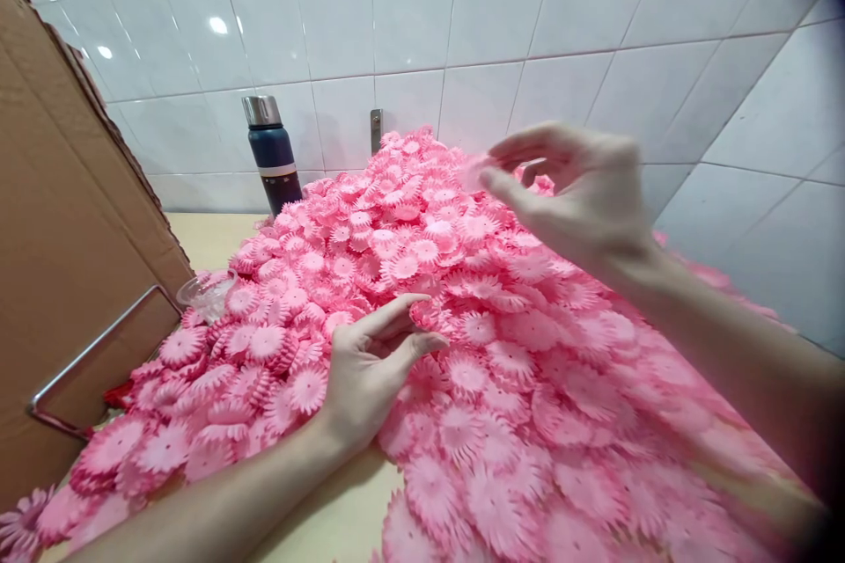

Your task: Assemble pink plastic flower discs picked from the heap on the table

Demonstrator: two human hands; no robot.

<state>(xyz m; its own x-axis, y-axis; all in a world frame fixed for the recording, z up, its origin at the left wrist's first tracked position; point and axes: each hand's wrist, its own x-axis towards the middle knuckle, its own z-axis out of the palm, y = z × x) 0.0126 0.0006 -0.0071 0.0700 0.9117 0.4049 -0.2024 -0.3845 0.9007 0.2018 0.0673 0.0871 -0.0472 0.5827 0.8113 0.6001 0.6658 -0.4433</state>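
Observation:
A large heap of pink flower-shaped discs with fringed edges and small centre holes spreads before me. My right hand is raised over the heap's upper right side. Between its thumb and fingertips it pinches a single pink flower disc, blurred by motion. Lower down, at the heap's near side, rests my left hand, palm inward. Its thumb and forefinger are curved with a gap between the tips, and only the heap shows through that gap. The other left fingers are partly hidden.
A dark blue bottle with a steel cap stands behind the heap. On the left are a cardboard box, a bent metal rod and a clear plastic cup. White wall tiles close off the back and right.

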